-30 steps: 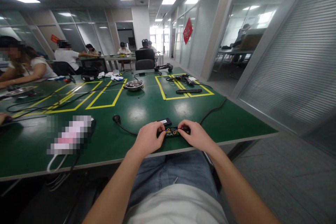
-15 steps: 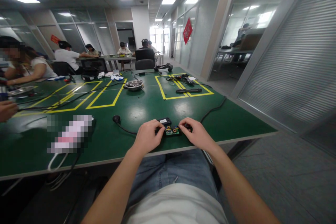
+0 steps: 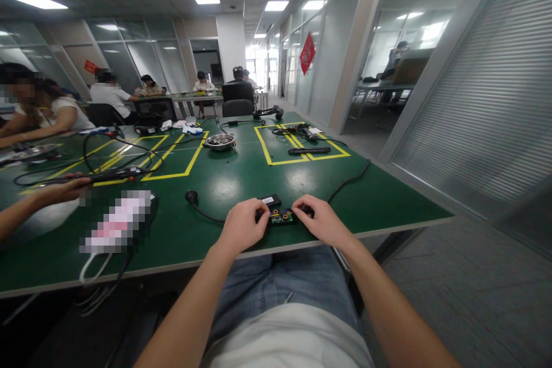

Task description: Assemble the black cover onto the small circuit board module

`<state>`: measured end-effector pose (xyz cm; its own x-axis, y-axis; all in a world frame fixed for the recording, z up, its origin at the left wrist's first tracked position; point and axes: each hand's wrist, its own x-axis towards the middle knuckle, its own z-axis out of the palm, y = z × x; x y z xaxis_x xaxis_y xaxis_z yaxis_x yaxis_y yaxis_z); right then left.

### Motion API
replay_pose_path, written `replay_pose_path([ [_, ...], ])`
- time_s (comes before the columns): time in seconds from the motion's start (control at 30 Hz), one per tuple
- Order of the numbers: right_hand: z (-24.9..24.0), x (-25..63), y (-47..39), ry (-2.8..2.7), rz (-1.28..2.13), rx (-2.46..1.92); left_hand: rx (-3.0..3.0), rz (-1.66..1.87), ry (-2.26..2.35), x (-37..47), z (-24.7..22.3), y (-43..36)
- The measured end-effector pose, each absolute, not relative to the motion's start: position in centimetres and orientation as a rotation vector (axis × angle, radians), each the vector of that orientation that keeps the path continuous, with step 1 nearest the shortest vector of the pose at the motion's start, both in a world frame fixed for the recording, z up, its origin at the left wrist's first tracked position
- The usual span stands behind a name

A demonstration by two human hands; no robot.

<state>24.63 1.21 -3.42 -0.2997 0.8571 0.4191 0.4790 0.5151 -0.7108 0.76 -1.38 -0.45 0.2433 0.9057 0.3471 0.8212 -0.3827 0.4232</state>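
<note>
Close to the table's near edge lies a small green circuit board [image 3: 282, 218] with copper-coloured ring coils. My left hand [image 3: 245, 222] pinches its left end, thumb against forefinger. At the opposite end my right hand [image 3: 319, 218] is pinched as well, its fingertips on the board's edge. The fingers hide both ends, so exact contact is partly unseen. Just behind the board rests a black casing piece [image 3: 271, 200] with a white label. A black cord with a plug [image 3: 191, 196] runs to the left hand, and another black cord [image 3: 351, 180] leads away from the right.
A metal bowl [image 3: 219, 141] with small items stands farther back. Yellow tape frames a black bar [image 3: 309, 150] and tangled cables [image 3: 297, 131]. At left, a co-worker's hand [image 3: 69, 190] holds a dark corded tool [image 3: 116, 174], near a blurred pink-white object [image 3: 118, 221].
The co-worker's hand at left has come farther over the table with the dark corded tool, and its cable now loops up. My hands stay at the board, the right shifting slightly left.
</note>
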Motion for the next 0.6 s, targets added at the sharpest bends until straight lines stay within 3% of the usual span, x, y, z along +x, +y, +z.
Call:
replay_pose_path([
  [0.4,-3.8,25.0,1.8,-2.032,0.429,-1.217,2.482,0.936,1.488,0.4,-1.2,-0.9],
  [0.6,-3.8,25.0,1.8,-2.022,0.488,-1.202,2.31,0.867,1.705,0.7,-1.7,0.1],
])
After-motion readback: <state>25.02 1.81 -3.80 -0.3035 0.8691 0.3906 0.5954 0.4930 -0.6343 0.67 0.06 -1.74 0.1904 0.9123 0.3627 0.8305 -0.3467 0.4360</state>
